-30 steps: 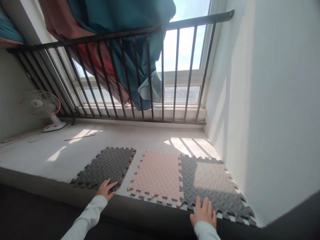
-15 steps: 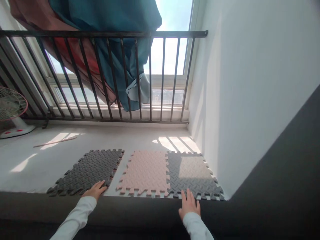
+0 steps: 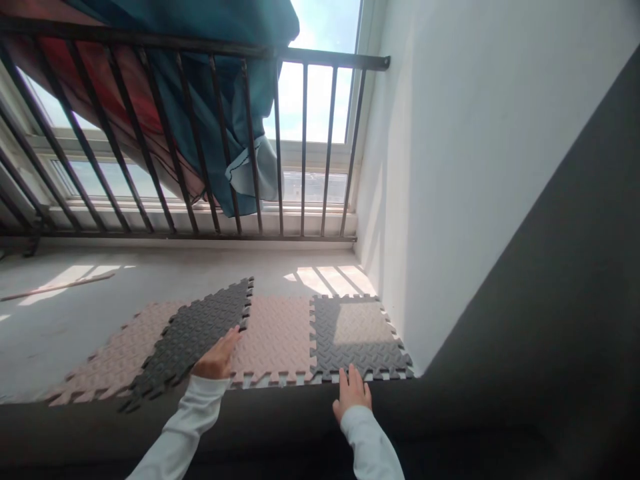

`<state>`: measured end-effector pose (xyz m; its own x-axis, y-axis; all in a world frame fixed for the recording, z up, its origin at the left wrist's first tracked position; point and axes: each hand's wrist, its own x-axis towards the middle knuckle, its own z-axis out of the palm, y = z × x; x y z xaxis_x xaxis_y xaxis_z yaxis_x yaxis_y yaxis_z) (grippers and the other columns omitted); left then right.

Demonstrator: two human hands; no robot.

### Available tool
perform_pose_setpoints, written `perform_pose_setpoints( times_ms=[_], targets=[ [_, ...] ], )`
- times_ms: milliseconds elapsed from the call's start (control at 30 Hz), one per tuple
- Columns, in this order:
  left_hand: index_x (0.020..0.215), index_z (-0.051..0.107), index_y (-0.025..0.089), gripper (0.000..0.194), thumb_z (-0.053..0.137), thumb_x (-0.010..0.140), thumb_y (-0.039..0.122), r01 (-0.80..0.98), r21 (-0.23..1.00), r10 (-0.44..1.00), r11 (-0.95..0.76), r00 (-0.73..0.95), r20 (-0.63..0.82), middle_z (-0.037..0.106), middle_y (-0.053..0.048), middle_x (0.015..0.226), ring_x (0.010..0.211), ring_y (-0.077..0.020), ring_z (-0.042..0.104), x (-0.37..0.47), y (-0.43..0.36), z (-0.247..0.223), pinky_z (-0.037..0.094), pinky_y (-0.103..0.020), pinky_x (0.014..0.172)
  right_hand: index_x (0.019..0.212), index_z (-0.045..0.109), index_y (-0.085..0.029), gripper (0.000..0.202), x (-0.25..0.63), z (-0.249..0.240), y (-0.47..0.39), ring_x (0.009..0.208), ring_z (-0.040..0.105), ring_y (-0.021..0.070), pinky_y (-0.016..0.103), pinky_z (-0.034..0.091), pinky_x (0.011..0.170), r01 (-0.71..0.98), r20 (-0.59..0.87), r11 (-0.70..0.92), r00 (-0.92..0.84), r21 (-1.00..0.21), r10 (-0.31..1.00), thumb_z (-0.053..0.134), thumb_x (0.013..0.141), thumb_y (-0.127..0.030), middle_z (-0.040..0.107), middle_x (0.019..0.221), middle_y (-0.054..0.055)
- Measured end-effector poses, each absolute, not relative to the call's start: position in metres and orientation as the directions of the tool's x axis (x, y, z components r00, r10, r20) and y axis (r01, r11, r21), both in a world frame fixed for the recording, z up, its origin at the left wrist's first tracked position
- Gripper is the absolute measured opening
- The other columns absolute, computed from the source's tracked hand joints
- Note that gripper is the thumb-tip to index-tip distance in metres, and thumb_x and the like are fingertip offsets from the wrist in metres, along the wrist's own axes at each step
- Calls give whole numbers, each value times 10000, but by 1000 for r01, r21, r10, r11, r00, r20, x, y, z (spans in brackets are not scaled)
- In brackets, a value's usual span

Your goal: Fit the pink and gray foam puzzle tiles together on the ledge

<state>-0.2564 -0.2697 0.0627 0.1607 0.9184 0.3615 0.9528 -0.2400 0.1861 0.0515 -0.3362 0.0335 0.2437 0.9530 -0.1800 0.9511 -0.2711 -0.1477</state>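
Observation:
My left hand [image 3: 220,355] grips the right edge of a dark grey interlocking foam mat tile [image 3: 197,333], its thumb hidden. That tile looks tilted, its right edge raised against a pink foam tile [image 3: 277,337]. Another pink tile [image 3: 117,353] lies to its left, partly covered by it. The right-hand pink tile joins a second dark grey tile [image 3: 360,333] by the wall. My right hand [image 3: 353,393] is open, fingers spread, with fingertips at the front edge of this second grey tile.
The tiles lie on a pale ledge [image 3: 65,333] with a sharp front edge. Behind are a dark metal railing [image 3: 200,43], a window and a hanging teal and red cloth [image 3: 180,120]. A white wall [image 3: 465,167] bounds the right side. A thin stick [image 3: 60,287] lies at left.
My left hand has moved right and up with the left grey tile, which now tilts against the pink one. Another pink tile shows at left. The view has shifted; the fan is out of sight.

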Motion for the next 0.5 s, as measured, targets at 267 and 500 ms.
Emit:
perform_pose_setpoints(
  times_ms=[267,500],
  targets=[
    [1298,330,305,497,343,810,214,675,168,693,-719,679,242,471,-20,1282,1244,-193,326,-81,-317,9,151,-510,1062,1268,391,-188,654,55,33,-337,1268,253,187,402,251,1004,944,-191,-296,266,-149,945,509,627,-139,274,1394,69],
    [1338,221,282,762,488,634,160,956,29,955,-292,293,-40,214,-49,1418,1306,-266,153,-149,-329,1,126,-557,1030,1209,462,-183,574,67,36,-342,1248,293,202,401,285,973,922,-165,-345,319,-174,933,472,636,-163,329,1368,88]
  ],
)
